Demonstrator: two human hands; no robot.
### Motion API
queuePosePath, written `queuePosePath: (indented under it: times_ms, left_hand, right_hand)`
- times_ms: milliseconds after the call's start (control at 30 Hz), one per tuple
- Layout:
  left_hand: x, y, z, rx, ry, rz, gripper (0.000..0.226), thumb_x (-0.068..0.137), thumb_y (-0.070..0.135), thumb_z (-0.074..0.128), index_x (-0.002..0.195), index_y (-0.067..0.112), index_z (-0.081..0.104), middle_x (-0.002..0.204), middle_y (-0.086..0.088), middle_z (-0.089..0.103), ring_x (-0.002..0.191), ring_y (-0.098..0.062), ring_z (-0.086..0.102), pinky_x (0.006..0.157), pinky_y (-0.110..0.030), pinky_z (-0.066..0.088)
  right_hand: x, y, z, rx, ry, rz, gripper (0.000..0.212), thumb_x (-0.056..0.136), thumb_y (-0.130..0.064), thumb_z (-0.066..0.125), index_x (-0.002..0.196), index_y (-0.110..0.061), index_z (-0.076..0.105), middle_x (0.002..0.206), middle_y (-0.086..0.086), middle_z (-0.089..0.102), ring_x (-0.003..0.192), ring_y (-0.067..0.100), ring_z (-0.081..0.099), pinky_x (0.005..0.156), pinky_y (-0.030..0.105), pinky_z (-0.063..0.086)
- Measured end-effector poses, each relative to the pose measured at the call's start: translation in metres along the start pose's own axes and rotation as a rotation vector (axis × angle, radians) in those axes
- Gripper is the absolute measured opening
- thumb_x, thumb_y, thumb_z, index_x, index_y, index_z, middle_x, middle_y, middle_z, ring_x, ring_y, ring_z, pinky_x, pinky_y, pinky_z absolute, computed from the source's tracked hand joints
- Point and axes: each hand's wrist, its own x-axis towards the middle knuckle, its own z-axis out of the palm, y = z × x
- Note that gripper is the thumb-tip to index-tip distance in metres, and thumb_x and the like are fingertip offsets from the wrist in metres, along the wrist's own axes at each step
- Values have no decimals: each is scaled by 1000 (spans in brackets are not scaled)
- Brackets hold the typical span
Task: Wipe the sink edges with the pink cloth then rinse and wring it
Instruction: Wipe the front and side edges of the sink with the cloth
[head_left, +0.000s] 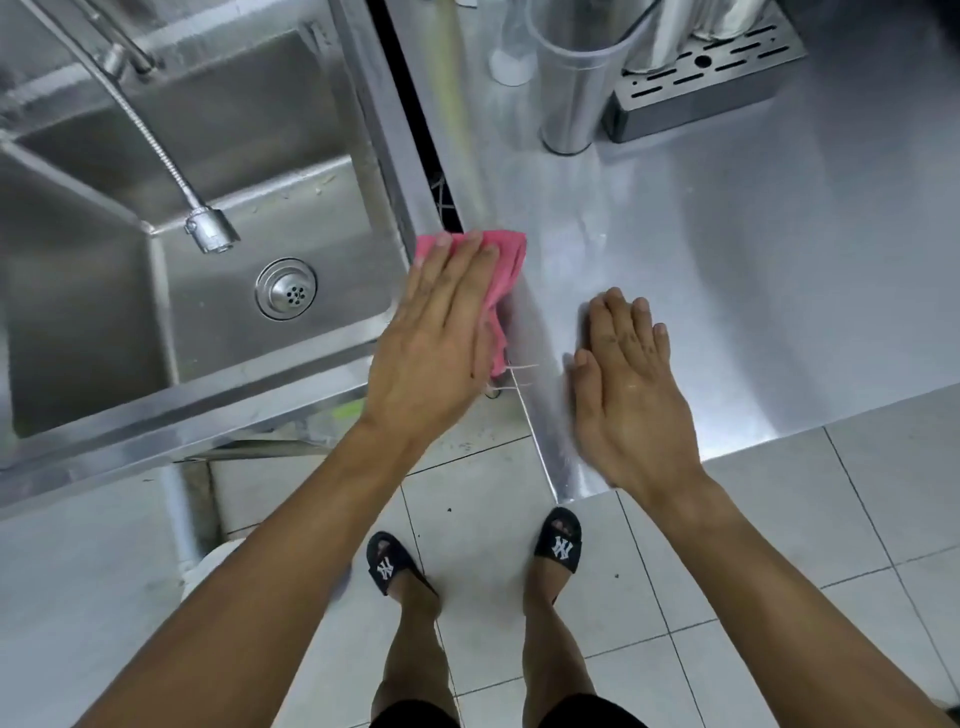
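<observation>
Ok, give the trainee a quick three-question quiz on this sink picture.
1. True or false: the left hand presses flat on the pink cloth.
2. Where does the right hand rest? A) in the sink basin B) flat on the steel counter C) on the faucet
3. Fill in: the spray head hangs over the ____ in the sink.

Key: 1 true; 2 B; 3 drain.
</observation>
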Motion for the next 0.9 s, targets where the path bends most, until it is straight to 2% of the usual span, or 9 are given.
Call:
queuePosePath:
  times_ms: [100,167,300,367,600,667,800,900]
  left_hand:
    - [-36,-23,2,60,-147,-141,56,109,26,35,160,3,31,168,-16,27,158,-32,15,131,-41,3]
    - [-45,-32,11,77,-170,-162,57,109,31,34,160,6,32,167,-14,29,158,-32,18,131,-43,6]
    - [-52,-48,17,120,-118,-177,59,108,36,34,157,3,38,162,-17,39,154,-35,31,128,-45,20]
    - [-62,-56,13,132,-101,-219,59,108,35,33,155,1,41,160,-18,42,152,-36,34,128,-45,21]
    - [-75,-70,0,189,-42,-533,61,106,33,26,154,0,42,159,-20,43,154,-37,30,128,-50,19]
    - [-68,-64,5,191,-40,-526,60,105,32,28,153,-1,44,158,-21,45,153,-38,32,128,-50,19]
    - [-94,-104,-13,191,-123,-355,60,107,33,26,152,-1,45,155,-22,48,148,-39,40,125,-52,27]
    - [-123,-142,-35,235,-118,-422,62,106,34,22,152,-2,44,155,-24,47,148,-41,39,126,-52,23]
  right_hand:
    - [9,-39,21,50,-83,-182,57,109,-29,26,162,-8,20,171,7,12,160,22,2,131,36,-1]
    - [20,-54,36,-6,-111,-277,56,110,-29,26,162,-7,22,171,8,14,160,25,4,131,39,2]
    - [37,-59,52,-217,-117,-388,59,110,-33,21,162,-6,19,171,12,14,160,29,7,131,45,6]
    - [40,-61,55,-271,-139,-459,59,110,-33,22,162,-6,18,171,13,13,160,29,6,131,46,8]
    - [39,-87,61,-254,-131,-627,56,111,-31,28,162,-7,22,171,10,15,160,25,7,131,44,12]
    - [39,-94,67,-252,-153,-609,56,111,-33,24,162,-8,24,171,10,16,160,25,8,131,43,11]
    - [36,-102,82,-343,-196,-618,59,110,-34,17,162,-6,22,171,13,15,160,27,7,130,46,14]
    - [34,-99,87,-405,-175,-648,59,111,-35,20,162,-4,20,170,15,16,159,30,9,129,48,16]
